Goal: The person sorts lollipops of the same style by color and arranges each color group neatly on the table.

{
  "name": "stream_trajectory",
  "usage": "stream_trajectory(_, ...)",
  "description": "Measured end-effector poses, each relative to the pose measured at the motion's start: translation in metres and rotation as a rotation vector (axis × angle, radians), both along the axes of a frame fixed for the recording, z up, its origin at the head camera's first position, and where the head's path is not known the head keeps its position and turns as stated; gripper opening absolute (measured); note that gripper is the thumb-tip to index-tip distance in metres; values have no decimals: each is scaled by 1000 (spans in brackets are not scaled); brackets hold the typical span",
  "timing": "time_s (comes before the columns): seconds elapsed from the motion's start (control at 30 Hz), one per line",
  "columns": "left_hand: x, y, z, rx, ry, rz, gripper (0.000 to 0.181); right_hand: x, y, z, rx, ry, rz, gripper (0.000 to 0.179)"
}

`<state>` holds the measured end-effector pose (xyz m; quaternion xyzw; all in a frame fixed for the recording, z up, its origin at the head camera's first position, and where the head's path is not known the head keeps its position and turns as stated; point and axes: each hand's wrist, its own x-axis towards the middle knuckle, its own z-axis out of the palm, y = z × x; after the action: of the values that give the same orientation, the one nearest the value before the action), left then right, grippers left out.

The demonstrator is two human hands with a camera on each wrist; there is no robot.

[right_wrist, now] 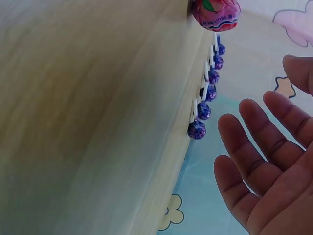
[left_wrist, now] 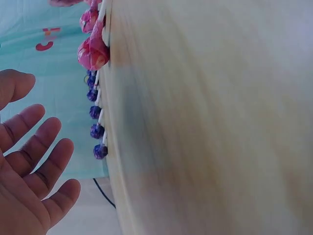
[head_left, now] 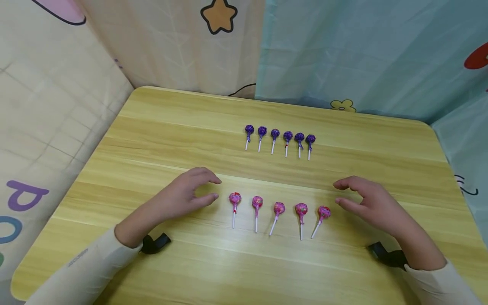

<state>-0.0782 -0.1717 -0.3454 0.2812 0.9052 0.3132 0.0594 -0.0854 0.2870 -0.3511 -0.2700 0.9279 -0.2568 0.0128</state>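
Several pink-wrapped lollipops (head_left: 279, 208) lie in a spaced row between the two hands, white sticks toward the person. Farther back, a tighter row of several purple-wrapped lollipops (head_left: 287, 135) points the same way. My left hand (head_left: 187, 192) hovers beside the left end of the pink row, fingers relaxed and holding nothing. At the opposite end, my right hand (head_left: 367, 203) is held with loosely bent fingers and nothing in it. Both wrist views show spread fingers, with a pink lollipop (left_wrist: 93, 53) near the left hand and purple lollipops (right_wrist: 204, 110) beyond the right.
The wood-grain table (head_left: 190, 271) has rounded corners and carries both rows. Printed curtains (head_left: 343, 51) hang along its back and sides. A dark cable (head_left: 242, 89) shows behind the rear edge. Black straps (head_left: 155, 244) sit at the wrists.
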Motion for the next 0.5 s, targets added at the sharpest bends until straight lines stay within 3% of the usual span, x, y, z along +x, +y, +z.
stream_trajectory(0.23,-3,9,-3,-55,-8,-35,31,1,-1,-5,48,-58,31,32)
stream_trajectory(0.5,-3,12,3,-109,2,-48,32,7,-6,-7,55,-68,65,30)
